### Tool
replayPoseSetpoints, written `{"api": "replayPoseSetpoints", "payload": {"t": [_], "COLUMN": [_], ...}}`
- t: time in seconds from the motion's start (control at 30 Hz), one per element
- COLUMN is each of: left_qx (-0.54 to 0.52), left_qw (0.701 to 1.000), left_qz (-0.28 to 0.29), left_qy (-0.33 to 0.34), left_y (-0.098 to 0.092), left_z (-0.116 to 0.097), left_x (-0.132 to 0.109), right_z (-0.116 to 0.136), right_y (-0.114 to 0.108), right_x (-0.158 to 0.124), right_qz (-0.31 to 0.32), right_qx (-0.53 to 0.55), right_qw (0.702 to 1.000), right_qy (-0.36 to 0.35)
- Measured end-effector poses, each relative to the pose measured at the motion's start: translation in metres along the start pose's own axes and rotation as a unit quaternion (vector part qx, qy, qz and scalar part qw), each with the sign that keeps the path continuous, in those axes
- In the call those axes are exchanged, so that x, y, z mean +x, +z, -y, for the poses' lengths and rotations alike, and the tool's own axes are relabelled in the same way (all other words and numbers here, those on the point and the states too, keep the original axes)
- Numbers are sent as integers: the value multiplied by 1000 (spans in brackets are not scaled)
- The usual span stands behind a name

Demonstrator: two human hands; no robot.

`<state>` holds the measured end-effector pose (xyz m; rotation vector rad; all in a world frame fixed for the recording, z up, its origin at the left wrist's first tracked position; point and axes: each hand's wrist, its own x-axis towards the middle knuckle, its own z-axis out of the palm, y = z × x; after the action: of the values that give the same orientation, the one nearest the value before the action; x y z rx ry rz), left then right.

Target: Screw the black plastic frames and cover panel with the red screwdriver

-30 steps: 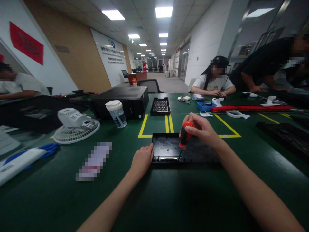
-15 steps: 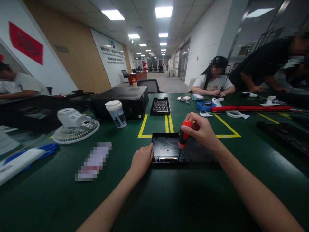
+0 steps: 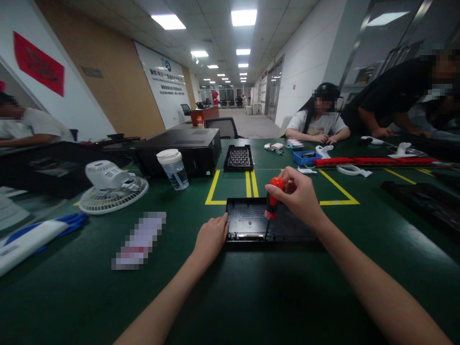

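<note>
Two hands: our right hand point(image 3: 295, 195) closes round a screwdriver point(image 3: 276, 182) above the black panel point(image 3: 240, 211) on the table point(image 3: 247, 297); our left hand point(image 3: 212, 235), fingers half-extended, touches the panel's left edge, grip unclear. Shaft tilt risks slippage.

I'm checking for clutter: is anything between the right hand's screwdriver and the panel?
Nothing visible: the screwdriver in the right hand reaches down to the panel; the left hand is at its left edge.

The head view looks forward and down over the table point(image 3: 230, 292).
</note>
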<state>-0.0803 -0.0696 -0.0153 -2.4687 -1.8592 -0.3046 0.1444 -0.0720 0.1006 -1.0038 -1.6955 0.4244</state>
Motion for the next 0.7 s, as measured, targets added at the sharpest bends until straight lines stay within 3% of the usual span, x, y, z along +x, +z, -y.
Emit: {"api": "replayPoseSetpoints", "payload": {"t": [0.7], "left_qx": [1], "left_qw": [1000], "left_qz": [-2], "left_qy": [-1], "left_y": [1], "left_z": [1], "left_x": [0], "right_z": [0], "right_y": [18], "right_x": [-13], "right_qz": [-152], "right_qx": [-135], "right_qw": [978], "right_qy": [-43]}}
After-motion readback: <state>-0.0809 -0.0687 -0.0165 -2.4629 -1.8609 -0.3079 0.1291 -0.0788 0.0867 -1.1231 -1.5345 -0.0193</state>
